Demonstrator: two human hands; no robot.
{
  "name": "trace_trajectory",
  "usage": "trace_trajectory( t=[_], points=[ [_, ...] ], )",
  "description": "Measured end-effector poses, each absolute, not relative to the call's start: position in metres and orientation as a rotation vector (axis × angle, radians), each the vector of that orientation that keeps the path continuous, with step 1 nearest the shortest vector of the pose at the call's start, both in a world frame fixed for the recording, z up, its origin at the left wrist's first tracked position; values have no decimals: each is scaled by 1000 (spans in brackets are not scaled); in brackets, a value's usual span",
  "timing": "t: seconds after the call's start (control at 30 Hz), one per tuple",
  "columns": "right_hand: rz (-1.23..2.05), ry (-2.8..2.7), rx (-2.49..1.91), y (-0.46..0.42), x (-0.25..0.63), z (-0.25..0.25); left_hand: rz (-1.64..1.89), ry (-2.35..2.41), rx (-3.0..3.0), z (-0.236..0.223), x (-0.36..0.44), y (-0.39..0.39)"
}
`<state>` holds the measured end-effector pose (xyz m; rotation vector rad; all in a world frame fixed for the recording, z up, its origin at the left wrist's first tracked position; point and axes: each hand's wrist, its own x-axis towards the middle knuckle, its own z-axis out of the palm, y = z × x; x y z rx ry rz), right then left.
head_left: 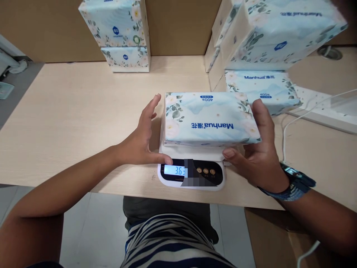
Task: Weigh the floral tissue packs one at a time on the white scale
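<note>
A light-blue floral tissue pack (209, 119) printed "Manhua" lies on a small white digital scale (192, 176) near the front edge of the pale wooden table (69, 123). The scale's lit display (174, 170) reads 3.6 and more, partly hidden. My left hand (142, 137) is stretched out just off the pack's left end, fingers apart, its thumb lying by the display. My right hand (259, 156) cups the pack's right end, fingers up along its side and thumb under the front corner. A watch (295, 180) sits on that wrist.
Two like packs are stacked at the back left (122, 33). Several more are piled at the back right (279, 29), one lying flat (262, 89) just behind the scale. A white cable (306, 111) runs along the right. Cardboard panels (178, 26) wall the back.
</note>
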<state>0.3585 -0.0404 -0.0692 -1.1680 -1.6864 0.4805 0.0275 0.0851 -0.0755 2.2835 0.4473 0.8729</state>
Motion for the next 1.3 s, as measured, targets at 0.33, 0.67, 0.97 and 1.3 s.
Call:
trace_trajectory(
  t=[0.33, 0.67, 0.97, 1.3],
  points=[
    [470, -1695, -1197, -42, 358, -64, 918, 462, 2344, -71, 29, 90],
    [467, -1695, -1100, -34, 365, -74, 889, 471, 2325, -73, 29, 89],
    [447, -1709, -1116, -39, 365, -72, 886, 463, 2293, -74, 30, 88],
    [475, -1714, -1130, -41, 363, -71, 897, 437, 2288, -76, 28, 88]
  ],
)
